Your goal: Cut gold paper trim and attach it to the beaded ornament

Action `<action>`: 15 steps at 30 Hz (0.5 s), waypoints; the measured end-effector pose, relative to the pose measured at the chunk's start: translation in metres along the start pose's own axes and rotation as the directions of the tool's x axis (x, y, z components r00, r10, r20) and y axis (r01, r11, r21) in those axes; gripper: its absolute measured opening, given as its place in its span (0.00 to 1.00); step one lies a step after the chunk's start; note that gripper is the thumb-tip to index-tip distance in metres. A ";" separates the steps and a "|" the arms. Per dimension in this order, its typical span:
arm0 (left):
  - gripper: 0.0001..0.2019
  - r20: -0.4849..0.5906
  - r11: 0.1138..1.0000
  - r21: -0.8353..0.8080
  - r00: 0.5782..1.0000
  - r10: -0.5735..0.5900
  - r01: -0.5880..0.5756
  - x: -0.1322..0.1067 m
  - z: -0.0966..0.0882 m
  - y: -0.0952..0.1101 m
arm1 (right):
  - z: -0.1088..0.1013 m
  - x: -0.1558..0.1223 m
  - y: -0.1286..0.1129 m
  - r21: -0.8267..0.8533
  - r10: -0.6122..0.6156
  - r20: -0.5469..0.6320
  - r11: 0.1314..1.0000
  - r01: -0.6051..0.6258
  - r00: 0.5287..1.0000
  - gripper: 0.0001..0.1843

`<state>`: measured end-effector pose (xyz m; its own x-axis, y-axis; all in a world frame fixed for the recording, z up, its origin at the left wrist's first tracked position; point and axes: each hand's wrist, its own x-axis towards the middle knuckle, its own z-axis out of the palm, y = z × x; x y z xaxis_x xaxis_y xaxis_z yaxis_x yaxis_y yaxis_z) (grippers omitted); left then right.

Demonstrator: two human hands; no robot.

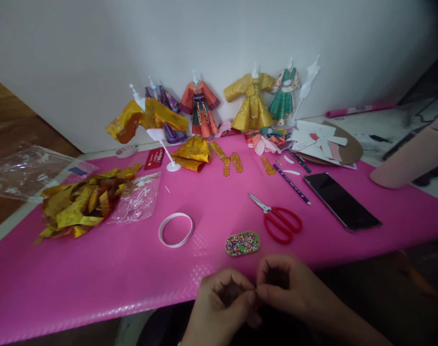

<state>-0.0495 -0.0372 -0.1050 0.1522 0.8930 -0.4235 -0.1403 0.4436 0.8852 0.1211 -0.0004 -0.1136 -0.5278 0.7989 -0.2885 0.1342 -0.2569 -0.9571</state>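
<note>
My left hand (pixel 224 302) and my right hand (pixel 291 283) meet at the table's front edge, thumb and forefinger of each pinched together. Whatever sits between the fingertips is too small to make out. Just beyond them lies an oval case (pixel 242 243) covered in colourful beads. Red-handled scissors (pixel 276 218) rest past my right hand, blades partly apart and pointing to the back left. To the left of the case is a white ring, perhaps a tape roll (pixel 161 230).
Miniature robes on small mannequins (pixel 200 108) lean along the wall. Yellow fabric scraps (pixel 81 202) and clear plastic bags (pixel 137 199) cover the left side. A phone (pixel 341 201), a purple pencil (pixel 291 184) and paper pieces (pixel 314 139) lie to the right on the pink tabletop (pixel 96 278).
</note>
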 end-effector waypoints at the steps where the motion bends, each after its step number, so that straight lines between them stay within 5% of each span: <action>1: 0.07 0.006 1.000 -0.002 1.000 0.002 -0.002 0.000 0.000 0.000 | 0.000 0.000 0.000 -0.002 0.000 0.000 1.000 0.000 1.000 0.02; 15: 0.10 0.037 0.999 0.012 0.999 0.041 -0.041 0.000 -0.001 0.003 | -0.003 0.000 0.004 0.039 0.014 0.045 0.999 -0.016 0.999 0.03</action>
<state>-0.0507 -0.0363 -0.1024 0.1821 0.9069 -0.3799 -0.1344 0.4057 0.9041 0.1244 0.0003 -0.1178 -0.5627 0.7702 -0.3002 0.1097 -0.2904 -0.9506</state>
